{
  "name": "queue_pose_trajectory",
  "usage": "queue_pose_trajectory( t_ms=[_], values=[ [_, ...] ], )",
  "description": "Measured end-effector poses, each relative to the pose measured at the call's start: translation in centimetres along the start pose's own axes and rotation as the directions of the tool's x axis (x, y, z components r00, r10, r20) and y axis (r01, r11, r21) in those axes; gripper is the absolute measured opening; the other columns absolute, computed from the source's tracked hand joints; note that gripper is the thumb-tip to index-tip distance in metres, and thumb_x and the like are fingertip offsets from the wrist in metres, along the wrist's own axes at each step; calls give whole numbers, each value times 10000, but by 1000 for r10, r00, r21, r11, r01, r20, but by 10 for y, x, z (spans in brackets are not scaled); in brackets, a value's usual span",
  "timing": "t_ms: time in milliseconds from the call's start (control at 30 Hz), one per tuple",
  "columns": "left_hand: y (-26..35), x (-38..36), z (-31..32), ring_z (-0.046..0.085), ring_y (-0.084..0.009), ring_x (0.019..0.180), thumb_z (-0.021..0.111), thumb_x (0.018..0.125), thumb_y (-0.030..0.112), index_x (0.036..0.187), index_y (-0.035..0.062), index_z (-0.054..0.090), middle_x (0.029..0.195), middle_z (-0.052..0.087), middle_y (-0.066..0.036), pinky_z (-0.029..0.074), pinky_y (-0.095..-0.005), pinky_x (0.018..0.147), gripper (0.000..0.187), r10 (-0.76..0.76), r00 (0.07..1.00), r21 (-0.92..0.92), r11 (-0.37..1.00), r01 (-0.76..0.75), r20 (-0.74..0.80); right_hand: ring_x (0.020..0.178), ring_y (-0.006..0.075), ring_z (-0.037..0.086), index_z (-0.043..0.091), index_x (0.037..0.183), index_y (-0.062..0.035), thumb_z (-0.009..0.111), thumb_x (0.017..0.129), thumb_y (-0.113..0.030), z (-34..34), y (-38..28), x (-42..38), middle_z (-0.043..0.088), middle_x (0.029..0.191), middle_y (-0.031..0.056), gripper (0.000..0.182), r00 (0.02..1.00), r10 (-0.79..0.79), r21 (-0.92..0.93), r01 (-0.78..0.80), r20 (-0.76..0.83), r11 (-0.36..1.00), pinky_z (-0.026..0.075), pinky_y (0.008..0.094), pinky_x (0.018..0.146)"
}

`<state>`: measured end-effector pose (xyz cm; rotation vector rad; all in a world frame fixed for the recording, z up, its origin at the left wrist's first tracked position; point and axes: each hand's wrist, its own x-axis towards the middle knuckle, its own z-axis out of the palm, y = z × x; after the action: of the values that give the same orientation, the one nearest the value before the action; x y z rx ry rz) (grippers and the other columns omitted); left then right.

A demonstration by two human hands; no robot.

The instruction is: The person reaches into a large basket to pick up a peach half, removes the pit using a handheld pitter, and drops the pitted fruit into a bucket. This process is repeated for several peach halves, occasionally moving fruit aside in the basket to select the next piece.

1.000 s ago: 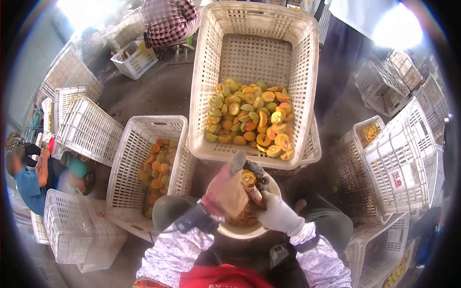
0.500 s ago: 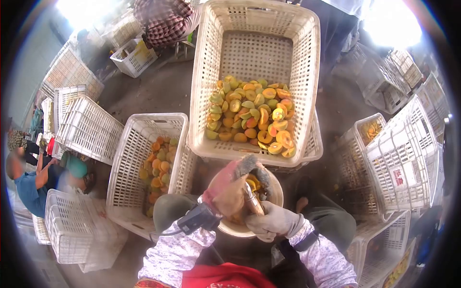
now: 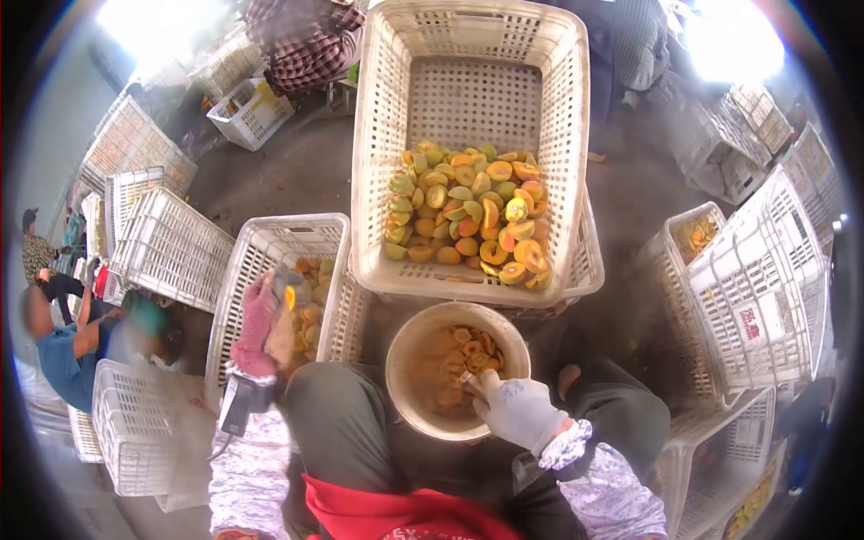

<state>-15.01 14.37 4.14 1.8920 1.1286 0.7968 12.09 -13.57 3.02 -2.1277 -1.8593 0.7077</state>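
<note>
My left hand, in a pink and tan glove with grey fingertips, reaches into the left crate. Its fingers are closed around a piece of orange stone fruit. More orange and green stone fruit lies beside it, partly hidden by the glove. My right hand, in a pale grey glove, is closed on a short metal tool above a round bucket. Its handle is mostly hidden in my grip. Cut orange fruit pieces lie in the bucket with brownish liquid.
A large white crate ahead holds many halved fruits and rests on another crate. Stacked crates stand left and right. A person in a checked shirt is at the back; a person in blue sits at left.
My left hand has left the bucket and moved left into the left crate. My right hand stays at the bucket, its tool now lower and pointing into it.
</note>
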Motion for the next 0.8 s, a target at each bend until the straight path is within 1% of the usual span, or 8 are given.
queue_pose_trajectory(
  t_ms=[67, 100, 133, 267, 433, 633, 733, 800],
  values=[
    [6, 3, -5, 602, -252, 971, 524, 928, 191, 1217, 37, 551, 1071, 613, -120, 469, -353, 903, 328, -254, 967, -171, 952, 253, 18, 552, 299, 644, 498, 888, -53, 517, 893, -295, -6, 0, -7, 630, 611, 132, 242, 1000, -12, -26, 11, -16, 1000, 483, 440, 497],
    [37, -2, 3, 595, -266, 1005, 542, 916, 217, 1216, 40, 560, 1106, 605, -142, 452, -360, 936, 349, -13, 1000, 385, 923, 6, 17, 528, 283, 639, 497, 860, -61, 529, 888, -286, -10, 2, -10, 625, 600, 125, 229, 999, -26, -67, 24, -26, 997, 479, 418, 471],
    [57, -2, 18, 587, -279, 1039, 560, 904, 243, 1216, 42, 570, 1141, 597, -164, 435, -366, 969, 371, 195, 970, 802, 552, -231, 145, 528, 283, 639, 497, 860, -61, 529, 888, -286, -15, 6, -12, 625, 600, 125, 229, 999, -20, -68, 18, -31, 998, 479, 418, 471],
    [90, 20, 121, 548, -251, 1111, 716, 780, 345, 1218, -19, 543, 1190, 577, -144, 456, -380, 917, 596, 113, 875, 91, 980, -176, 471, 501, 256, 612, 523, 841, -85, 625, 841, -176, -57, 11, -11, 589, 584, 93, 136, 871, 26, 6, -27, -491, 1000, 459, 342, 440],
    [90, 55, 274, 582, -356, 1050, 641, 799, 444, 1148, 39, 606, 1107, 616, -216, 455, -414, 888, 536, -20, 772, 428, 841, -331, 636, 616, 352, 627, 534, 966, -34, 646, 820, -79, -88, 31, -18, 614, 685, 176, 190, 759, 369, 406, -152, -536, 901, 486, 375, 519],
    [100, 62, 284, 606, -315, 1025, 633, 825, 328, 1136, -2, 582, 1102, 631, -182, 461, -374, 909, 456, -88, 690, 459, 805, -376, 719, 643, 385, 619, 521, 970, -15, 627, 829, -62, -98, 41, -28, 588, 680, 201, 183, 750, 500, 630, -144, -433, 763, 475, 383, 543],
    [65, 70, 257, 608, -172, 955, 568, 873, 58, 1124, -1, 571, 1063, 629, -73, 474, -304, 903, 259, 196, 650, -354, 927, 121, 734, 654, 382, 617, 515, 975, -9, 616, 830, -52, -94, 45, -27, 577, 674, 205, 182, 760, 491, 672, -98, -426, 734, 467, 392, 541],
    [90, 45, 223, 607, -175, 956, 575, 878, 76, 1146, -8, 557, 1072, 625, -79, 474, -300, 897, 281, 119, 629, -467, 777, 423, 768, 634, 362, 616, 521, 961, -17, 615, 830, -62, -86, 46, -24, 572, 667, 189, 168, 776, 471, 672, -83, -420, 736, 467, 384, 533]
  ],
)
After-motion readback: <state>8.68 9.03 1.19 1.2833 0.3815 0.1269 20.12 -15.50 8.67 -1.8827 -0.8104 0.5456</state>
